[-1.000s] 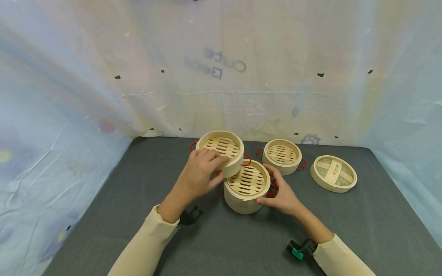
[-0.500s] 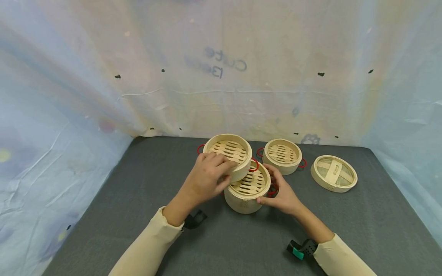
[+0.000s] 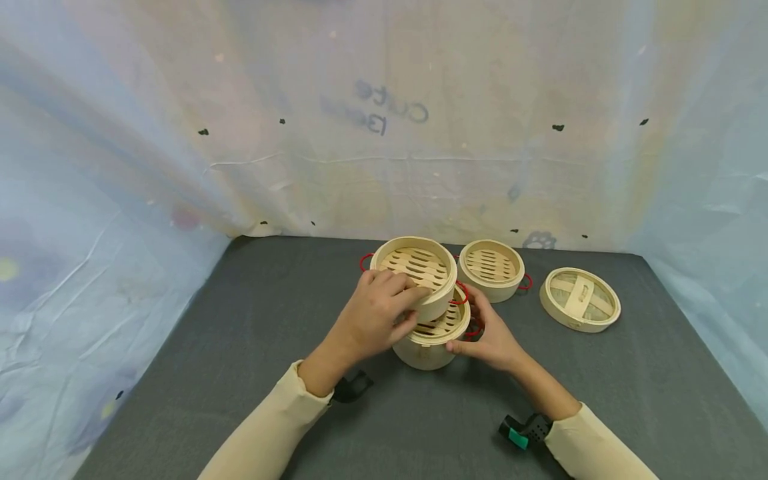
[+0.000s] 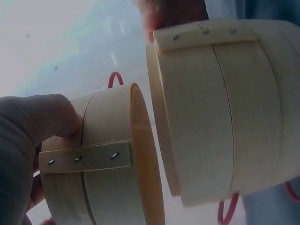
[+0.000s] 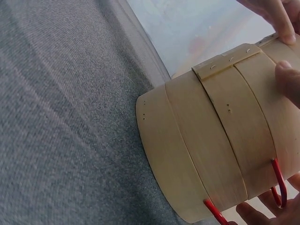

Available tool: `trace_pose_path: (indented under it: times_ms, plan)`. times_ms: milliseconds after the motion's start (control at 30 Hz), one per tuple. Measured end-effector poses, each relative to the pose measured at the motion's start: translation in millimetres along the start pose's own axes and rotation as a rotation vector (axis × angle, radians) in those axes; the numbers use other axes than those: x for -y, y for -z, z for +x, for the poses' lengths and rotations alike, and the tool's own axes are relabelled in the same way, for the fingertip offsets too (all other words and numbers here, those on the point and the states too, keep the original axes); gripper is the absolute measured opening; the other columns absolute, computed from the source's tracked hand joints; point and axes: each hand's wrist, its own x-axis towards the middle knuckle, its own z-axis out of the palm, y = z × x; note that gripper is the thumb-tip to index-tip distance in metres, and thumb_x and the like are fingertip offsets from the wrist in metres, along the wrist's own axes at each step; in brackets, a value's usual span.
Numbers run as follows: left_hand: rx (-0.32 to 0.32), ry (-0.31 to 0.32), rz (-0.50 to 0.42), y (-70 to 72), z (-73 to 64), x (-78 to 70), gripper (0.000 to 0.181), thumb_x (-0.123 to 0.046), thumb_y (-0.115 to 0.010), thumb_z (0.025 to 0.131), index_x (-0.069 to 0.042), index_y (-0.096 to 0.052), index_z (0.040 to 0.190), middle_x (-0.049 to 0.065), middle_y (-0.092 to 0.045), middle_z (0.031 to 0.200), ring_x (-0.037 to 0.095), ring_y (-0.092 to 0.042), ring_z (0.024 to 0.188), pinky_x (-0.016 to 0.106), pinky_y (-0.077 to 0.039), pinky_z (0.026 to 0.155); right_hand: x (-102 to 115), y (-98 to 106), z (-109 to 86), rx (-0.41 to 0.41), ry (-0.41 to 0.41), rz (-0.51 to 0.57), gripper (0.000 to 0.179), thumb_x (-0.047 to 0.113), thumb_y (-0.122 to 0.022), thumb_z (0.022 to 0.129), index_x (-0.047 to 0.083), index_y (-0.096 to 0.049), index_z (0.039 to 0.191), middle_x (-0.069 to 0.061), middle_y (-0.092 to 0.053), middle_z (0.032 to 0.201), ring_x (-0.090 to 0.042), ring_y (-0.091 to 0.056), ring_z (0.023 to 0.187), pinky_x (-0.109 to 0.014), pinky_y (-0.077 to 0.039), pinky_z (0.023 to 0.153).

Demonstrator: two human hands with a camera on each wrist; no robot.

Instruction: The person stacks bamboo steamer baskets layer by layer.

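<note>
My left hand grips the near rim of a round bamboo steamer basket with a slatted floor and red handles. It is held up, slightly tilted, over a steamer stack on the table. Two tiers seem to make up that stack, judging by its seam and red handles. At its right side, my right hand holds the stack, thumb in front and fingers behind. In the left wrist view, a gap separates the raised basket from the stack. The stack's top slats are partly covered by the raised basket.
Another steamer basket with red handles stands behind the stack on the right. Farther right lies a round bamboo lid with a crossed strap. A patterned curtain hangs along the back edge of the grey table.
My left hand has moved the raised basket rightward and slightly nearer, so it covers more of the stack. My right hand has stayed on the stack.
</note>
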Motion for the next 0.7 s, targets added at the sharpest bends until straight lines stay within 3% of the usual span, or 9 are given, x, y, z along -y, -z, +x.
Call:
trace_pose_path:
  times_ms: [233,467,533,700]
  plan:
    - [-0.007,-0.009,-0.010,-6.3,2.1,-6.2,0.028,-0.015,-0.068,0.081,-0.021,-0.071,0.108,-0.005,-0.062,0.092,0.016,-0.055,0.082,0.036,-0.043,0.079,-1,1,0.9,-0.003,-0.020,-0.012,0.101,0.015,-0.082,0.074,0.021,-0.020,0.153,-0.017,-0.044,0.141,-0.030,-0.055,0.114,-0.037,-0.054,0.083]
    - [0.003,-0.023,-0.002,-9.0,3.5,-11.2,0.027,-0.018,-0.068,0.082,-0.023,-0.071,0.109,-0.006,-0.062,0.092,0.015,-0.056,0.084,0.036,-0.043,0.081,-2,2,-0.6,0.005,-0.051,0.010,0.100,0.012,-0.081,0.075,0.020,-0.019,0.153,-0.018,-0.045,0.141,-0.010,-0.057,0.112,-0.036,-0.054,0.082]
    - [0.001,-0.028,-0.004,-9.2,4.0,-12.3,0.027,-0.018,-0.068,0.082,-0.022,-0.071,0.109,-0.006,-0.063,0.092,0.015,-0.056,0.084,0.036,-0.043,0.082,-1,2,-0.6,0.008,-0.061,0.024,0.100,0.013,-0.081,0.075,0.019,-0.018,0.153,-0.018,-0.044,0.141,-0.014,-0.059,0.111,-0.035,-0.055,0.081]
    - [0.001,-0.042,-0.015,-10.1,6.0,-14.7,0.027,-0.018,-0.069,0.082,-0.022,-0.072,0.109,-0.005,-0.063,0.093,0.014,-0.056,0.085,0.036,-0.043,0.083,-1,1,-0.4,0.011,-0.076,0.040,0.103,0.015,-0.081,0.075,0.018,-0.015,0.154,-0.020,-0.040,0.145,-0.038,-0.058,0.114,-0.034,-0.055,0.081]
